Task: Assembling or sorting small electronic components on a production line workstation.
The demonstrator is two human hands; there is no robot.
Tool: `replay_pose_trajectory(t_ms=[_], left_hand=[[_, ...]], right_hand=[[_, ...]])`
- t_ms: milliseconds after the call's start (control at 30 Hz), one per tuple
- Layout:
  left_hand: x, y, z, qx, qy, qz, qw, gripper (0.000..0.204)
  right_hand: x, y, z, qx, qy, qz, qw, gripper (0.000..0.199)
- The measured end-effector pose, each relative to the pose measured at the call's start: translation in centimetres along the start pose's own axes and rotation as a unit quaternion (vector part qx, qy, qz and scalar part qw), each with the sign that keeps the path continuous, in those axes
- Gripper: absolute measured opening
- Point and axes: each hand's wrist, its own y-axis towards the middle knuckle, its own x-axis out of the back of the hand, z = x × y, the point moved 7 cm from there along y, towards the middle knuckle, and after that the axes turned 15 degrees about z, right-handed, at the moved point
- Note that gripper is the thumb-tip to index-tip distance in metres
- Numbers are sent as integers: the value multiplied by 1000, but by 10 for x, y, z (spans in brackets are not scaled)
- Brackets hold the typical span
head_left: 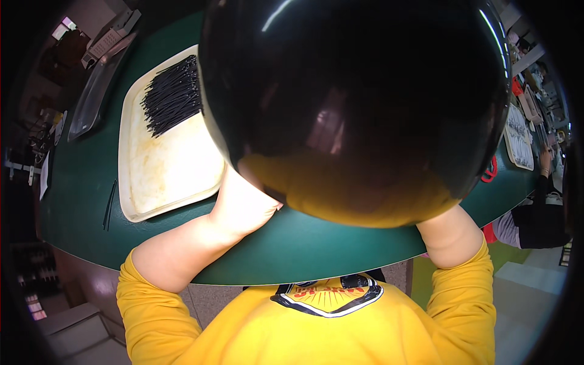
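A large, glossy black rounded object [353, 109], perhaps a lamp shade or magnifier housing, fills the upper middle of the view and covers most of my work area. My left hand [252, 198] reaches under its lower left edge, beside the cream tray [125, 176]. Only the wrist and heel of that hand show; its fingers are hidden. From the right, my right forearm [450, 237] passes beneath the same black object, which hides the whole right hand. Many thin black cable-like pieces [173, 97] lie in a bundle in the tray's far part. Anything my hands hold is hidden.
The table [316, 249] has a green top with a curved near edge. Loose thin black strands [110, 204] lie left of the tray. A clear plastic tray [91, 100] is farther left. Red handles [490, 170] and another white tray [517, 137] are right, near another person's arm [545, 164].
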Motion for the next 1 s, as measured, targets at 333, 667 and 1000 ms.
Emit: replay_pose_trajectory(t_ms=[333,667,1000], left_hand=[[6,-1,6,-4,-95,-58,994,22],[2,-11,33,24,-296,-94,950,26],[1,-4,-18,-32,126,-14,991,35]], right_hand=[[9,8,-5,-99,216,-108,965,35],[15,9,7,-92,62,-49,993,24],[17,8,11,-112,87,-84,986,25]])
